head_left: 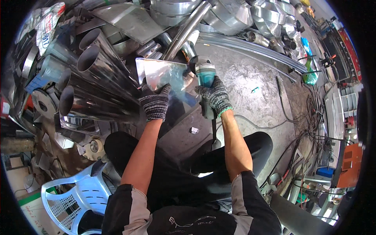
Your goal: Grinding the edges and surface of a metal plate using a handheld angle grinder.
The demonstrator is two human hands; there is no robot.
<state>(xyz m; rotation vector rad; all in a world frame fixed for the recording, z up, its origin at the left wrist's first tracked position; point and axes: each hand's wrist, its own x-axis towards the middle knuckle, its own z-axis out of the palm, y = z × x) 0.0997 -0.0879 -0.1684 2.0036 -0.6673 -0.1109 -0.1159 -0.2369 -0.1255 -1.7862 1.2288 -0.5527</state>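
Note:
My left hand [155, 102], in a grey knitted glove, is closed on the near edge of a shiny sheet metal piece [158, 72]. Reflections cover the sheet, and its exact shape is hard to make out. My right hand [216, 96], gloved the same way, is wrapped round the body of a teal and grey angle grinder [205, 73]. The grinder's head points away from me, with its dark disc side close to the right edge of the sheet. Whether disc and metal touch, I cannot tell.
Large metal tubes [92, 58] lie stacked at the left. Curved sheet parts [227, 15] and long metal strips [250, 47] fill the far side. A blue plastic chair [84, 192] stands at the lower left. Cables [309, 133] tangle along the right, near an orange box [349, 166].

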